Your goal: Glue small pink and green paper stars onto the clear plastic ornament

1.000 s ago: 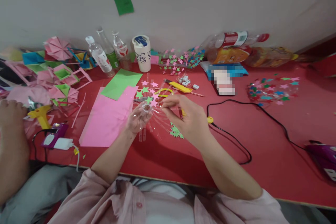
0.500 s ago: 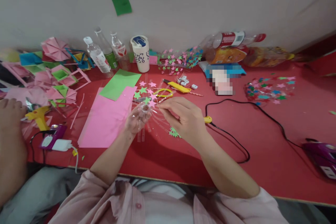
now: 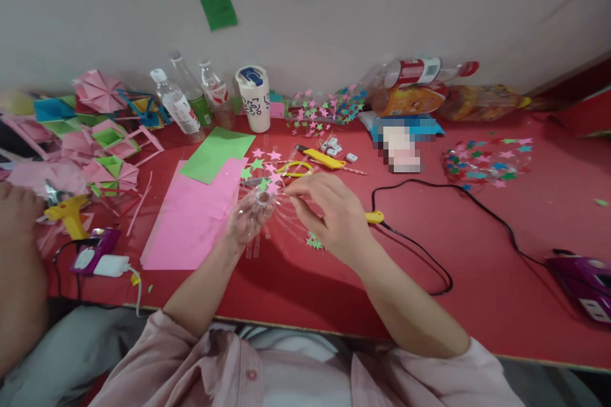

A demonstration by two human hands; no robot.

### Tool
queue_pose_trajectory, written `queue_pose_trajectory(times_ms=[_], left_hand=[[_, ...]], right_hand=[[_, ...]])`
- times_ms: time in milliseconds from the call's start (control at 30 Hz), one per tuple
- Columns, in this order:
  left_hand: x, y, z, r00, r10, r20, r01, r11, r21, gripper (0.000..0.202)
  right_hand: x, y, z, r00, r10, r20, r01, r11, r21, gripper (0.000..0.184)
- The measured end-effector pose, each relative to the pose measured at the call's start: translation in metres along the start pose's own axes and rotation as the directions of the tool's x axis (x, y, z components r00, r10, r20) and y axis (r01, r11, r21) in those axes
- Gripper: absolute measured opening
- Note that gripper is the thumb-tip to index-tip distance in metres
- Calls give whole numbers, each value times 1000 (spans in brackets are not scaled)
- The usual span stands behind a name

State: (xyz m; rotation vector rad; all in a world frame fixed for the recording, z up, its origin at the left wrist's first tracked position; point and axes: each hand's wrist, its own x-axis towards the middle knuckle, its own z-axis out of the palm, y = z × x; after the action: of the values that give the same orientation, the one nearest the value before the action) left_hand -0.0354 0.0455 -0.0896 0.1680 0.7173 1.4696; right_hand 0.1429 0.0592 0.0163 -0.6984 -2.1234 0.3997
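My left hand (image 3: 244, 221) is closed round a clear plastic bottle top (image 3: 263, 198) cut into long thin strips, which fan out over the red table. Pink and green paper stars (image 3: 273, 187) sit on the strips just above the bottle's mouth. Thumb and forefinger of my right hand (image 3: 337, 213) pinch together beside those stars; whatever lies between them is too small to make out. Under my right hand is a small pile of green stars (image 3: 314, 241). Yellow-handled scissors (image 3: 305, 170) lie just beyond my fingers.
Pink sheets (image 3: 186, 229) and a green sheet (image 3: 219, 152) lie left. A yellow cutter (image 3: 324, 158) rests behind. A black cord (image 3: 439, 187) loops right to a purple power strip (image 3: 580, 286). Bottles (image 3: 179, 108) and a cup (image 3: 254, 102) stand at the wall. Another person's hand (image 3: 19, 216) is far left.
Both hands hold nearly the same pose at the bottle top. The whole view has shifted very slightly; nothing else has visibly moved.
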Motion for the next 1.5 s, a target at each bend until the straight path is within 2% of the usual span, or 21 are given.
queue_pose_trajectory(times_ms=[200, 400, 567, 700, 900, 1067, 1200, 1400, 1500], left_hand=[[-1, 0, 2, 1000, -10, -16, 10, 1000, 10, 10], [-1, 0, 2, 1000, -15, -21, 15, 1000, -5, 16], [-1, 0, 3, 999, -20, -48, 19, 1000, -20, 11], [-1, 0, 3, 997, -17, -70, 16, 1000, -25, 10], [-2, 0, 5, 995, -47, -84, 46, 999, -18, 7], [-2, 1, 8, 992, -79, -101, 78, 997, -11, 10], [-2, 3, 9, 988, -104, -110, 103, 995, -14, 8], [-2, 6, 10, 989, -127, -77, 127, 992, -15, 9], [-1, 7, 10, 989, -129, -66, 129, 992, -8, 12]], right_hand=[[0, -2, 2, 997, 82, -12, -81, 996, 43, 19], [0, -5, -3, 995, 94, 21, -95, 995, 16, 23], [1, -5, -6, 997, 56, 48, -51, 994, -95, 9], [0, -4, -3, 997, 62, 49, -53, 987, -154, 12], [0, -5, -1, 998, 59, -17, -61, 992, -110, 8], [0, -7, -2, 997, 70, -22, -71, 994, -87, 9], [2, -8, -12, 999, 51, -15, -52, 997, -64, 6], [4, -3, -40, 978, 114, -173, -118, 993, -17, 10], [6, 3, -45, 984, 115, -139, -120, 992, -31, 10]])
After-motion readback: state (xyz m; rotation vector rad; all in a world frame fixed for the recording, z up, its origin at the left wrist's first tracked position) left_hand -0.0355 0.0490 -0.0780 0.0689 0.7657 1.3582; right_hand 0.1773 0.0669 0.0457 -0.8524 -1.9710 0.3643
